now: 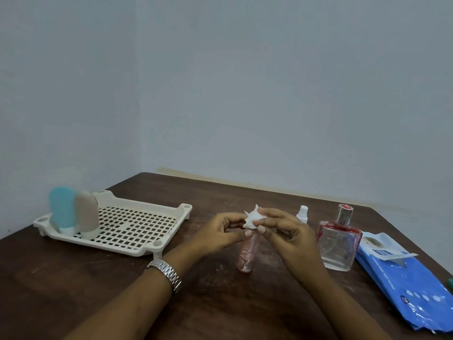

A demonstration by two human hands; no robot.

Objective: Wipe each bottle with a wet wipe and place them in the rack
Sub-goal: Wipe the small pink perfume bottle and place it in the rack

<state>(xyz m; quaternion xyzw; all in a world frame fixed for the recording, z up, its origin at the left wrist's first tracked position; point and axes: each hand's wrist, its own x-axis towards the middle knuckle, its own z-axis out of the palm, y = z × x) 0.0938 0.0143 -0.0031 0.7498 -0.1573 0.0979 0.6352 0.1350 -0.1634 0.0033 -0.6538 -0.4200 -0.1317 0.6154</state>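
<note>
- Head view: a dark wooden table stands against a pale grey-blue wall.
- On the far left of the table sits a cream plastic rack with a perforated floor.
- A teal bottle and a beige bottle stand side by side in the rack's left end, rounded ends up.
- Just right of the rack is the left hand, with a silver wristwatch on its wrist. Its fingers are curled, and thumb and fingertips pinch the upper part of the pink bottle.
- That pink bottle is at mid-table between the two hands, slightly tilted, base down. Whether the base touches the wood cannot be told.
- A white wet wipe is bunched over the bottle's top.
- Curled fingers of the right hand grasp the wipe, thumb and forefinger pressing it against the bottle's top.
- Beyond the right hand a small white bottle stands upright, partly hidden.
- Right of it, a clear glass bottle with a red cap stands upright, near the right hand but apart from it.
- At the table's right edge a blue wipes pack lies flat, with a white flap on top.
</note>
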